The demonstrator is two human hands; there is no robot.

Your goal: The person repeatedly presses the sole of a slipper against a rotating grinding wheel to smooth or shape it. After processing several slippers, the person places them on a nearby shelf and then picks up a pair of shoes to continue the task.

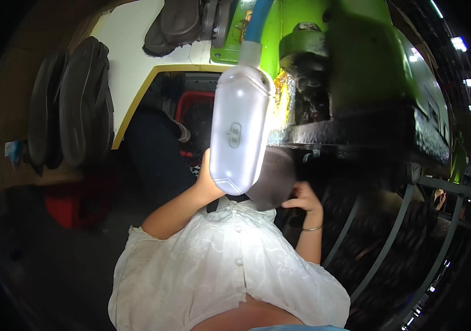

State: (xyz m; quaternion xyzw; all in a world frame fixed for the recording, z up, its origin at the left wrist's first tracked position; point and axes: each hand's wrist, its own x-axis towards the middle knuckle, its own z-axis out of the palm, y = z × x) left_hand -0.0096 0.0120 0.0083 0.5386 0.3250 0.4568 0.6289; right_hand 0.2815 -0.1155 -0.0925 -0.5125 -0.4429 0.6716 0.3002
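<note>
A dark brown, flat, rounded piece that looks like a shoe sole (274, 179) is held in front of my waist, below the lit part of the machine. My right hand (305, 199), with a thin bracelet at its wrist, pinches the lower right edge of this sole. My left hand (208, 179) is raised on the other side, with its fingers mostly hidden behind a glowing white lamp (239, 129). Whether the left hand touches the sole does not show. The lamp also covers the sole's left part.
A green machine (368, 60) with a dark metal edge stands ahead on the right. Brown soles (83, 105) stand at the left of the white table (130, 41); more footwear (180, 22) lies at its back. A red bin (191, 102) sits beneath. Grey rack bars (384, 248) stand right.
</note>
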